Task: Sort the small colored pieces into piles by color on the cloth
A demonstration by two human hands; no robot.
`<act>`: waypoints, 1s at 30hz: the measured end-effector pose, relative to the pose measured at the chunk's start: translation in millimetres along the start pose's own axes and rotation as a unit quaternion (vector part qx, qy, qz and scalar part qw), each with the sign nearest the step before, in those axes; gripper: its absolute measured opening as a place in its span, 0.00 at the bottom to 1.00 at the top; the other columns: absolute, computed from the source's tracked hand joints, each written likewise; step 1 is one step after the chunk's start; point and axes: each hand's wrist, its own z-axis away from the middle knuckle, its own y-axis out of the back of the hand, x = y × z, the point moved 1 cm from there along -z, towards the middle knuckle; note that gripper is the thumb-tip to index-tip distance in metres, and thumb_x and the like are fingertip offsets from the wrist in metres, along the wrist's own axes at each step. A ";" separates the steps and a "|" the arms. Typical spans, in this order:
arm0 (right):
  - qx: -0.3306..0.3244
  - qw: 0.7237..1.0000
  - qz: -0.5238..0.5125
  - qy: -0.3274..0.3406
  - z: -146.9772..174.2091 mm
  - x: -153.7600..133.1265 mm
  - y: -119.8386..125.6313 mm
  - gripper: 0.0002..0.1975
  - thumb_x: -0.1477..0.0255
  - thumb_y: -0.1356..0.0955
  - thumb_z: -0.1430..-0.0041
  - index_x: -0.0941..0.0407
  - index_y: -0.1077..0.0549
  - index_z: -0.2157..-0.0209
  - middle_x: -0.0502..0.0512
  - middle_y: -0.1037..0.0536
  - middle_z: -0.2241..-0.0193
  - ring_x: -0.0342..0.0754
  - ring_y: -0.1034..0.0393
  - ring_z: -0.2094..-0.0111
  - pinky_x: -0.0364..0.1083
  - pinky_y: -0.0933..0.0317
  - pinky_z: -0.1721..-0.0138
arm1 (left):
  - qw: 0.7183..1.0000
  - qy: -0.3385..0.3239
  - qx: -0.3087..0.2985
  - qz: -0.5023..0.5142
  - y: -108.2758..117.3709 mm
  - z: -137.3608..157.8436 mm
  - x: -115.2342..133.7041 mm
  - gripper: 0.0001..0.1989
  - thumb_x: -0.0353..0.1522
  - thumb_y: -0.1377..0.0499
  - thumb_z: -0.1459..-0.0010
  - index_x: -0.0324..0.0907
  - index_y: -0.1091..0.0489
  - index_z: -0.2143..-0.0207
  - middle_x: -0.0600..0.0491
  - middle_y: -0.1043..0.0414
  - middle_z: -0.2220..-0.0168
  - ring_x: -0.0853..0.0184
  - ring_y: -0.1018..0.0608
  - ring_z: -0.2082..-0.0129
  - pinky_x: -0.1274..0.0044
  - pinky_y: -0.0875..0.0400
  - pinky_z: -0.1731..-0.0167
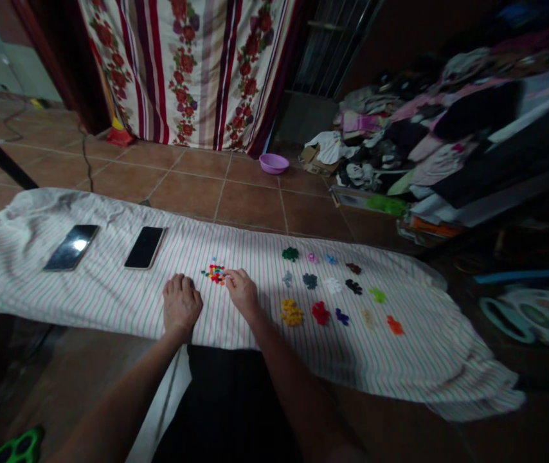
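My right hand (242, 290) reaches to a small pile of mixed coloured pieces (215, 274), its thumb and forefinger pinched together at the pile's right edge. Whatever is between those fingertips is too small to make out. Left of the pile, my left hand (180, 302) rests knuckles up on the striped cloth (134, 302), fingers curled under, with nothing seen in it. To the right lie separate heaps sorted by colour, among them a dark green heap (290, 254), a yellow heap (292, 312), a red heap (320, 313) and an orange heap (395, 325).
Two phones lie on the cloth at left, a dark phone (72, 247) and a light-edged phone (144, 247). Beyond the cloth's far edge, a purple basin (274, 164) stands on the tiled floor before a floral curtain (188, 71). Piled clothes (429, 128) fill the right side.
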 end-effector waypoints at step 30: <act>0.046 0.998 0.007 -0.039 6.3 -6.3 0.1 0.09 0.77 0.34 0.40 0.56 0.22 0.61 0.54 0.23 0.64 0.46 0.27 0.61 0.42 0.36 0.58 | 0.999 -0.005 -0.011 -0.034 -0.5 -1.0 -1.8 0.08 0.28 0.48 0.42 0.38 0.33 0.60 0.37 0.29 0.52 0.51 0.28 0.49 0.61 0.33 0.50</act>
